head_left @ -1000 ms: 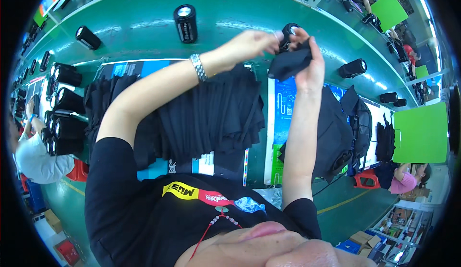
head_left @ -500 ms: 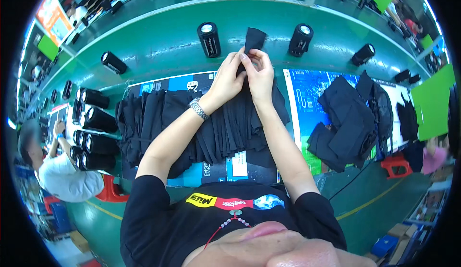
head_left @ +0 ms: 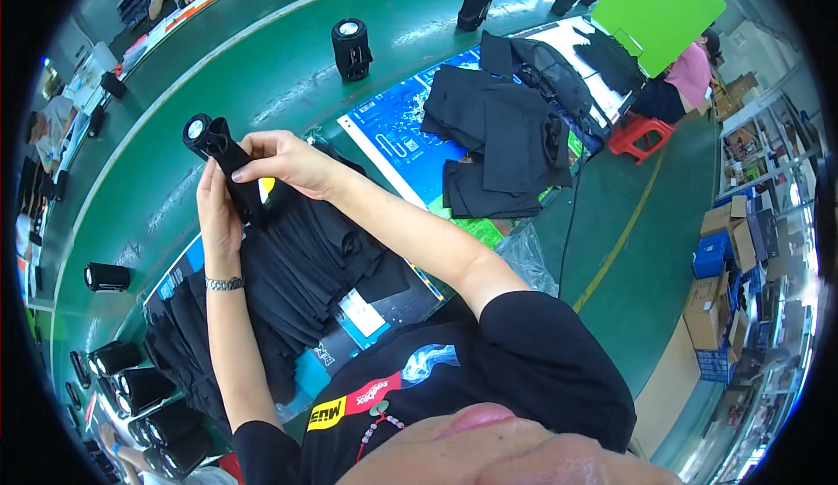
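Note:
Both hands hold a black fabric sleeve (head_left: pixel 230 158) at the edge of the green conveyor, its upper end curling open like a tube. My left hand (head_left: pixel 218 212), with a metal watch on the wrist, closes on its left side. My right hand (head_left: pixel 286 164) pinches its right edge between thumb and fingers. Just behind the sleeve stands a black cylindrical speaker (head_left: pixel 198 130) with a pale round end, partly hidden by the fabric. Below my hands, a row of overlapping black fabric pieces (head_left: pixel 301 262) lies on the printed work board.
More speakers stand on the green conveyor (head_left: pixel 271 92), one being a speaker (head_left: pixel 351 50) farther right. Black cloth (head_left: pixel 511 140) is heaped on a blue-green board. Several speakers (head_left: pixel 144 389) cluster lower left. Beyond the heap are a red stool (head_left: pixel 642 138) and a person in pink (head_left: pixel 690 77).
The view has swung to the right, so my hands and the fabric row now appear farther left. The held fabric, flat before, now shows an opened upper end.

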A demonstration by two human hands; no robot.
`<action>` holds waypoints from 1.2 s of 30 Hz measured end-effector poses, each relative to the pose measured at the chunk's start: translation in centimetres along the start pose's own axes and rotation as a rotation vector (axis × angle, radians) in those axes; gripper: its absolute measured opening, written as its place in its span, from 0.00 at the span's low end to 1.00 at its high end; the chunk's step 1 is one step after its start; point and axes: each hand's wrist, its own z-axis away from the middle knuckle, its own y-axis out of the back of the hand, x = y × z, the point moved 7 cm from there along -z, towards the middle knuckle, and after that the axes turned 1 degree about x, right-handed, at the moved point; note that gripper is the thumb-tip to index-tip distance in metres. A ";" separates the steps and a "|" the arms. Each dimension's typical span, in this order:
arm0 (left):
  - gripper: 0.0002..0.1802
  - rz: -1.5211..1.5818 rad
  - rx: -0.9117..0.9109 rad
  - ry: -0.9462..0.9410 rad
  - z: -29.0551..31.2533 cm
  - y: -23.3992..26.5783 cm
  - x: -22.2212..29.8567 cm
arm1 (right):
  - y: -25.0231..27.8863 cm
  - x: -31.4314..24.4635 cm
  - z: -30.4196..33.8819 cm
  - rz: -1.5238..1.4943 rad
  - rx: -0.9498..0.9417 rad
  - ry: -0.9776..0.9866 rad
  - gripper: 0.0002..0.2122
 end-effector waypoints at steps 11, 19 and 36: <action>0.18 0.504 -0.155 0.140 -2.2 1.7 -0.9 | 1.4 -1.0 -2.6 0.065 -0.008 -0.118 0.08; 0.20 0.427 -0.299 0.105 -1.1 2.0 0.2 | -1.6 -3.8 -3.1 0.198 -0.194 -0.123 0.15; 0.13 -0.142 0.174 0.007 -10.8 7.0 0.3 | 8.0 0.6 -12.2 0.391 0.242 -0.048 0.06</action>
